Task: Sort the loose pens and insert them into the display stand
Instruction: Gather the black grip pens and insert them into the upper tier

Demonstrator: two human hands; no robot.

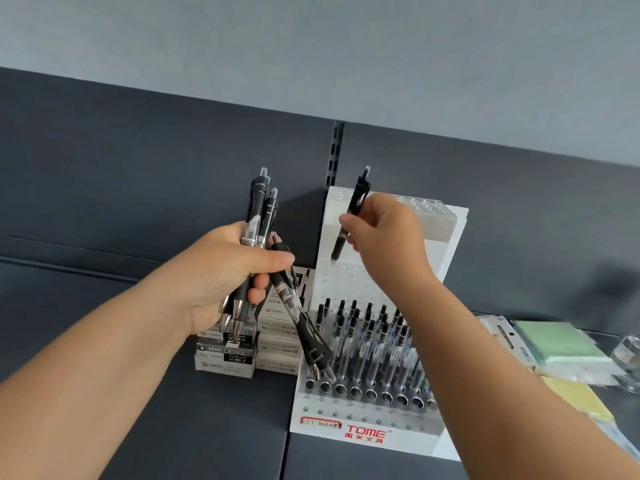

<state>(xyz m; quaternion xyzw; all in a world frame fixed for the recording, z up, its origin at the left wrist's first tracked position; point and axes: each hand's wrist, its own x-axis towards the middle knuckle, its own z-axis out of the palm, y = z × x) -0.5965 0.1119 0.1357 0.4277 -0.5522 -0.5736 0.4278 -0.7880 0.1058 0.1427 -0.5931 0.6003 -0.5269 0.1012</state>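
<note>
A dark grey shelf (173, 427), seen from above by the person working at it. Nearest, right of centre, stands the white stepped display stand (408, 441), with red lettering on its front face. Its front row of holes is open. The rows behind hold black standing pens (372, 329), upright with their clicker ends up. The higher tiers toward the shelf's rear edge look unfilled.

Above the shelf, left of the stand, the left hand (221, 271) has its fingers and thumb wrapped round a bundle of pens (258, 216). Most point tip down; a couple slant toward the stand's front left corner and appear to hang the other way up.

Over the stand's upper tiers, the right hand (388, 233) pinches a single pen (359, 192) between thumb and fingertips, tip down and tilted, clear of any hole.

To seat it well, the pen likely needs bringing upright over one hole, then lowering straight so it misses its neighbours. The reversed pens probably need turning first.

Further back, left of the stand, sit stacked small boxes (225, 355). Toward the shelf's right edge lie pastel paper pads (561, 344).
</note>
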